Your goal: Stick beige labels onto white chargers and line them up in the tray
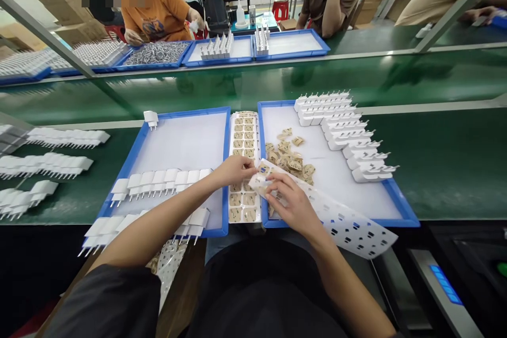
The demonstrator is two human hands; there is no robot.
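A green desk (443, 163) spans the middle of the frame, with a glossy green belt (253, 76) behind it across the upper part. In the upper left a person in an orange top (164, 13) sits by a tray of metal parts (158, 55) and cardboard boxes (51, 2); at upper centre-right there is a person in a brown top (336, 8), near a red stool (280, 9). On the desk, a left blue tray (178, 140) holds rows of white plugs (158, 184), and more stand at the left edge of the frame. A right blue tray (328, 187) carries a loose heap of tan pieces (293, 161) and a stepped line of white plugs at its far right side. Between the trays, at the centre, lies a white panel (249, 199) set with two columns of tan pieces. The perforated sheet (352, 227) slants from the centre toward the lower right, over the right blue tray and past its near rim. The left hand (234, 170) pinches the upper-left end of it, thumb and fingertips closed; the right hand (293, 200) lies over the sheet just beside, fingers bent and slightly spread, and whether it grips anything cannot be told
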